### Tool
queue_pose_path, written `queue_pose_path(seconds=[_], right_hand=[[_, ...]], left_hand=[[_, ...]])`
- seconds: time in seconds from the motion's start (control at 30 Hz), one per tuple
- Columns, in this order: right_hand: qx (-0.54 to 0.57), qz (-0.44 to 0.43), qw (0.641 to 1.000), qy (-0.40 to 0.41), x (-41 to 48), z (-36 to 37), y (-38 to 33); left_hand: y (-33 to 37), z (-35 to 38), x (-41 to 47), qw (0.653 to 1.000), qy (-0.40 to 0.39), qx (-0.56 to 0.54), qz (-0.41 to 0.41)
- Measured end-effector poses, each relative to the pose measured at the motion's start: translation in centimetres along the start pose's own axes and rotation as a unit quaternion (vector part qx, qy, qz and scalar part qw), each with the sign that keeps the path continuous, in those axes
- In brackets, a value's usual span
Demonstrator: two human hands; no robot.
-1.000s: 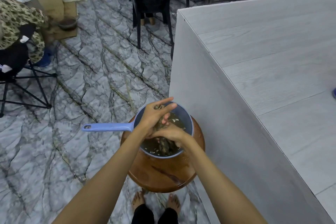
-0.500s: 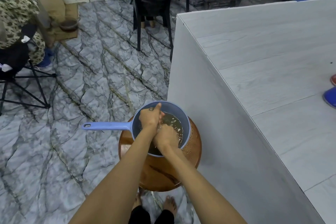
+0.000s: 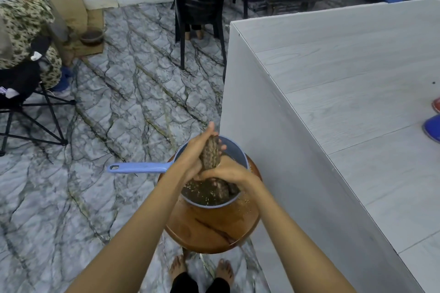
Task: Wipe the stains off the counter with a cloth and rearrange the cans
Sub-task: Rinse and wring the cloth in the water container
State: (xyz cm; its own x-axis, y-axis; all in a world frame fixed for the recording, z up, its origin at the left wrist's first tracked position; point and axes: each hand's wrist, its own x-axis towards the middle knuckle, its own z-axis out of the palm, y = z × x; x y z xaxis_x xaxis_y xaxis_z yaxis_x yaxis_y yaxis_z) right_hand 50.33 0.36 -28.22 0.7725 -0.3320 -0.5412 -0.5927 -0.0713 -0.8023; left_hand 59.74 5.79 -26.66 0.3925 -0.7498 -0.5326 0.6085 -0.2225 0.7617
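Observation:
A wet brownish cloth (image 3: 210,154) is twisted into a roll over a blue long-handled bowl (image 3: 240,159) of murky water. My left hand (image 3: 194,152) grips the upper part of the roll. My right hand (image 3: 226,171) grips its lower part, and the cloth's tail hangs into the water. The bowl stands on a round wooden stool (image 3: 209,228). The white counter (image 3: 345,102) is to the right. At its right edge a blue can (image 3: 432,127) and a red can (image 3: 437,105) are partly cut off by the frame.
A small dark speck (image 3: 433,83) lies on the counter near the cans. A black chair (image 3: 198,5) stands beyond the counter's far corner. A folding chair with patterned fabric (image 3: 21,54) is at the left. My bare feet (image 3: 200,269) stand on the marble floor below the stool.
The cloth has come up out of the water as a twisted roll between both hands. The view has shifted right, so the cans now show at the counter's edge.

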Motion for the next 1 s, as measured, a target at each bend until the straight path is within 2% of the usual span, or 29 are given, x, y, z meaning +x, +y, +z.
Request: queue_pose_path(seconds=[0.07,0.13,0.2,0.3,0.43,0.5,0.57,0.7,0.8,0.9,1.0], right_hand=[[0.083,0.009,0.993,-0.082,-0.5,-1.5,-0.3],[0.134,0.011,0.98,-0.149,-0.7,-2.4,-0.4],[0.138,0.003,0.974,-0.178,-0.6,-2.6,-0.6],[0.148,0.003,0.969,-0.198,-0.6,-2.2,-0.6],[0.191,-0.025,0.942,-0.273,-1.1,-3.1,-0.1],[0.2,-0.027,0.931,-0.305,-1.1,-3.7,-0.1],[0.214,0.008,0.92,-0.329,-0.8,-4.0,-0.3],[0.239,-0.028,0.875,-0.42,0.0,-2.9,-0.8],[0.235,-0.002,0.895,-0.379,0.1,-1.7,-1.0],[0.207,0.022,0.943,-0.259,0.5,-0.4,-1.2],[0.11,0.048,0.983,-0.142,0.7,0.9,-1.0]], left_hand=[[0.5,-1.3,-0.8,0.992,-0.117,-0.039,-0.012],[0.4,-2.1,-1.5,0.982,-0.18,0.052,-0.016],[-0.2,-2.1,-1.9,0.978,-0.169,0.122,-0.01],[-0.9,-1.8,-1.9,0.985,-0.111,0.126,0.031],[-0.1,-1.7,-2.5,0.974,-0.146,0.153,0.085],[0.5,-1.6,-2.7,0.975,-0.148,0.14,0.091],[0.9,-0.9,-2.9,0.977,-0.164,0.1,0.093],[1.6,0.6,-2.5,0.973,-0.2,0.036,0.11],[1.9,0.7,-2.0,0.979,-0.175,0.047,0.096],[1.4,0.3,-1.0,0.987,-0.092,0.09,0.1],[0.0,0.1,-0.1,0.984,0.01,0.134,0.115]])
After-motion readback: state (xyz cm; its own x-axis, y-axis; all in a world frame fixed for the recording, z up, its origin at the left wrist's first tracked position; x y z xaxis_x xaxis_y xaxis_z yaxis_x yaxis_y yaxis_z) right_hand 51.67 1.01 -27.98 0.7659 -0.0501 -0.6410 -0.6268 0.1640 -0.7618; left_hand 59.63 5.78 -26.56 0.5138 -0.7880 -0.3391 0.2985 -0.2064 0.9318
